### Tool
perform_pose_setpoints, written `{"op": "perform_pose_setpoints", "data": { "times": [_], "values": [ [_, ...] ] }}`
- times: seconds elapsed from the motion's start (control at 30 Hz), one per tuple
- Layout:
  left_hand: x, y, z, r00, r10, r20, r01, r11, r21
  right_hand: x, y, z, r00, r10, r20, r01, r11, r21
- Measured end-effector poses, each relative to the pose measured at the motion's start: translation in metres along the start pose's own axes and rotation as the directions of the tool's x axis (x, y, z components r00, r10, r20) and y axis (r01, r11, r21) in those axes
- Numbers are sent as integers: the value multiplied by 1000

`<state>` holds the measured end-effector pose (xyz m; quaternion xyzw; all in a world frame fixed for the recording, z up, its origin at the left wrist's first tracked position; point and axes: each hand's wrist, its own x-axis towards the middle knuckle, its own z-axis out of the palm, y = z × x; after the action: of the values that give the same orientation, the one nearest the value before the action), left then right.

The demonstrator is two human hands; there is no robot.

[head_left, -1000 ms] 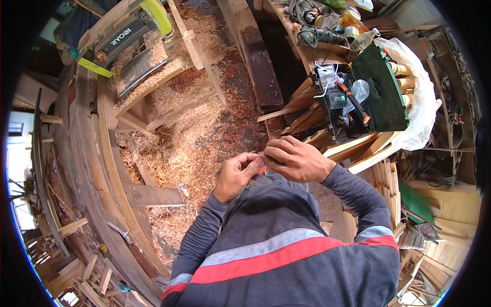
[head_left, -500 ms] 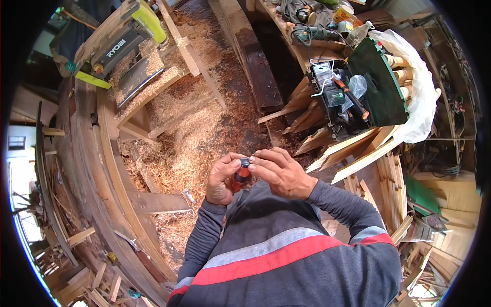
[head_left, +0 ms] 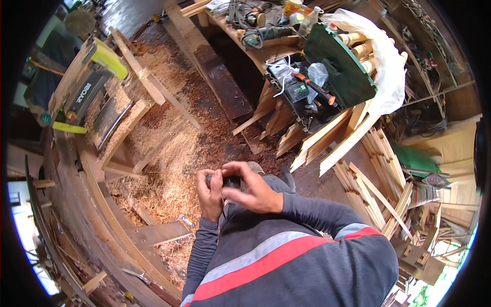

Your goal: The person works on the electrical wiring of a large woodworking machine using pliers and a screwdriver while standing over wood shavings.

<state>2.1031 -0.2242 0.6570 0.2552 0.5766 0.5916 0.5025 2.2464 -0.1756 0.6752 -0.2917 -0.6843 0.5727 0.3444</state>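
Close to my body, both hands are brought together around a small dark object (head_left: 231,182), mostly covered by fingers; its kind cannot be made out here. My left hand (head_left: 210,195) is closed, with its thumb and fingers pinched at the object's left side. Curled over its right side, my right hand (head_left: 254,191) has bent fingers meeting near the left fingertips. The earlier frame shows a red-orange body with a dark end in the same grip. Below the hands lies the dark apron or shirt front.
A lime-green and black planer (head_left: 92,87) stands at left among wood shavings (head_left: 169,169). An open dark green toolbox (head_left: 340,66) holds an orange-and-black handled tool (head_left: 314,88). Cut boards (head_left: 332,138) jut out beneath it. A white plastic bag (head_left: 391,66) wraps turned wood pieces.
The view has turned, so the toolbox and planer sit further left. My right hand has curled further over the object, and its red-orange body is now hidden.
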Motion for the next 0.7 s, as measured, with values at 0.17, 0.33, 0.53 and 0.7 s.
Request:
{"op": "perform_pose_setpoints", "data": {
  "times": [0.17, 0.33, 0.53, 0.7],
  "values": [
    [-7, -22, -19, 994, 87, 60, -97, 974, 203, 13, -10, -20, 857, 378, 349, -473, 847, 244],
    [-33, 4, -17, 997, 50, 62, -54, 996, 71, 7, -12, -23, 747, 339, 572, -612, 686, 393],
    [-42, -5, -27, 986, 160, 49, -167, 963, 212, 8, -31, -26, 765, 325, 556, -525, 814, 246],
    [-52, 7, -23, 969, 220, 111, -245, 899, 362, 3, -27, -23, 761, 340, 552, -515, 834, 197]
  ]
}}
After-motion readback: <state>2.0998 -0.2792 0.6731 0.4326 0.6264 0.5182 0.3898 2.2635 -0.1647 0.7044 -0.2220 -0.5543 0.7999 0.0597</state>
